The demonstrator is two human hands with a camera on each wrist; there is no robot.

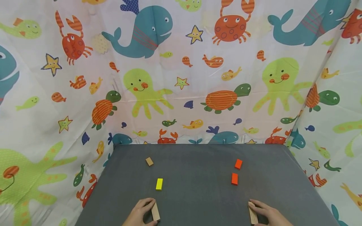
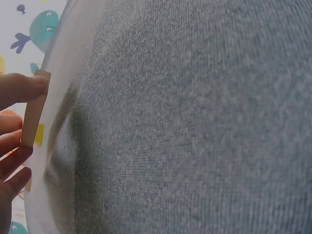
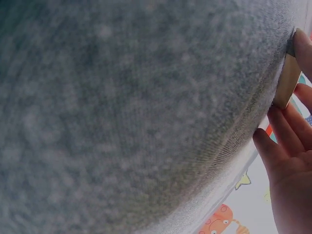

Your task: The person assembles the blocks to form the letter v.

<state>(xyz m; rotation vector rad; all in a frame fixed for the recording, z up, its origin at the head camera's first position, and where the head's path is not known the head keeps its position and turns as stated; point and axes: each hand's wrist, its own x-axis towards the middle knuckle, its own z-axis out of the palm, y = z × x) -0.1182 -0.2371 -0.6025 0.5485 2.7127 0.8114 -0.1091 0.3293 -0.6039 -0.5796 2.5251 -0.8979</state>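
Note:
Near the front of the grey table, my left hand pinches a plain wooden block lengthwise between thumb and fingertips. In the left wrist view that block spans from thumb to fingers, with a dark shadow on the cloth beside it. Over on the right, my right hand holds a second plain wooden block the same way. The right wrist view has this block close to the cloth, with fingertips right at the surface.
Beyond my left hand lie a yellow block and, farther back, a small tan block. Two orange-red blocks, one nearer and one farther, lie ahead of my right hand. A sea-animal curtain surrounds the table.

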